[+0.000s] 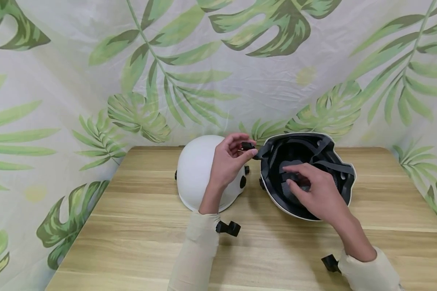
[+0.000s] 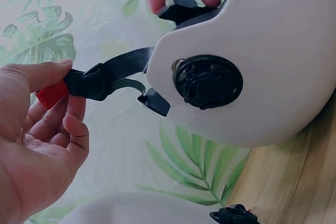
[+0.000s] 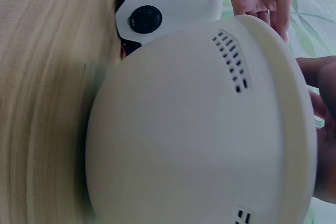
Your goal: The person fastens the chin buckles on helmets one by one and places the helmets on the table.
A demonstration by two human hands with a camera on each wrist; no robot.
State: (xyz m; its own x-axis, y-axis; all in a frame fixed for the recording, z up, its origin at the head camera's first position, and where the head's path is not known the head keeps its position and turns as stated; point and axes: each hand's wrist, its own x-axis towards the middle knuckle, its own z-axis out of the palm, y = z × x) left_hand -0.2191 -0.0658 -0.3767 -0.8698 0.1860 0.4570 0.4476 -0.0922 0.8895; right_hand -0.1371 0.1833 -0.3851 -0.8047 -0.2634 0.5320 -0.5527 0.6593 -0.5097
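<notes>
A white helmet (image 1: 274,197) lies upside down on the table, its black padded inside facing up. My left hand (image 1: 227,159) is to its left and pinches the end of one chin strap (image 2: 126,64) between thumb and fingers. A red piece (image 2: 52,95) shows at that end beside a black slider (image 2: 94,82). Over the helmet's opening, my right hand (image 1: 318,194) holds another black strap (image 2: 184,6) between thumb and fingertips; part of it is hidden. In the left wrist view, a round black knob (image 2: 207,82) sits on the helmet's side.
A second white helmet (image 1: 191,173) stands dome up at the left, behind my left wrist. Both helmets rest on a wooden table (image 1: 131,226). A leaf-patterned cloth (image 1: 189,109) hangs behind the table's far edge.
</notes>
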